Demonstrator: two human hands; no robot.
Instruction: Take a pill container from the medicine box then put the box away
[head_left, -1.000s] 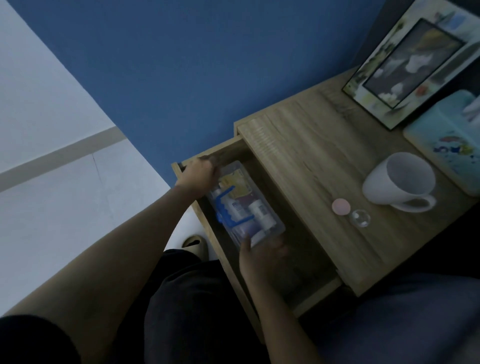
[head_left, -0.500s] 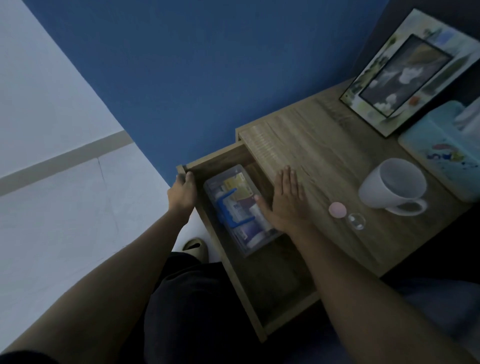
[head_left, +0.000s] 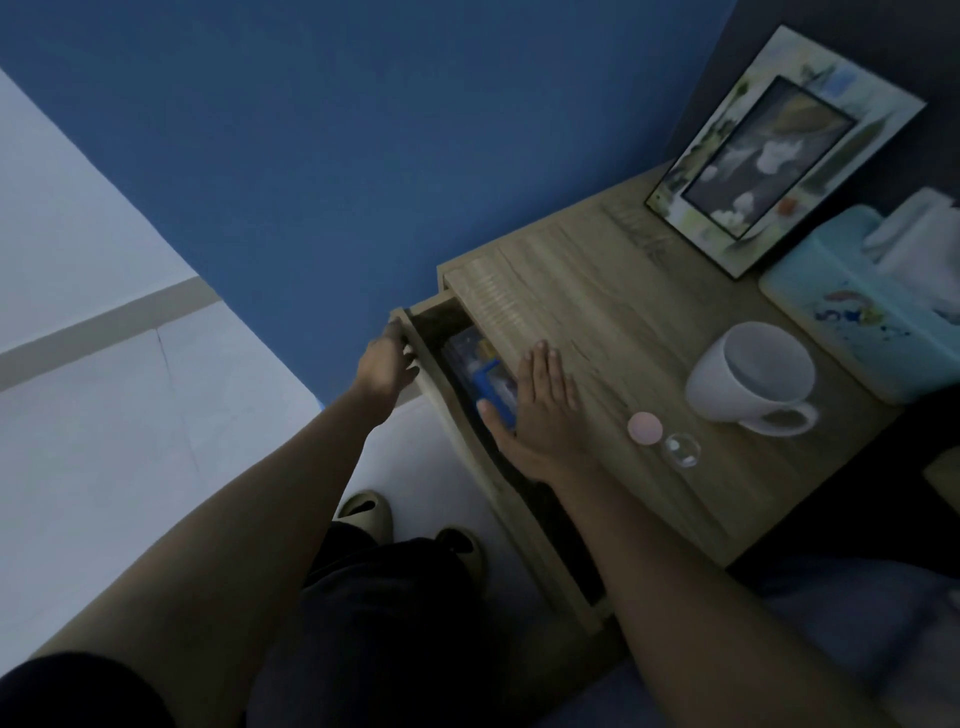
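medicine box (head_left: 480, 371), labels unreadable

One head-worn view looks steeply down from above the wooden nightstand (head_left: 597, 332), close over its top, with floor to its left and blue wall beyond.

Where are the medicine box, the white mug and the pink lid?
medicine box (head_left: 485, 382), head view, on its blue handle inside the drawer.
white mug (head_left: 748, 376), head view, on its side wall.
pink lid (head_left: 644, 427), head view, on its flat top.
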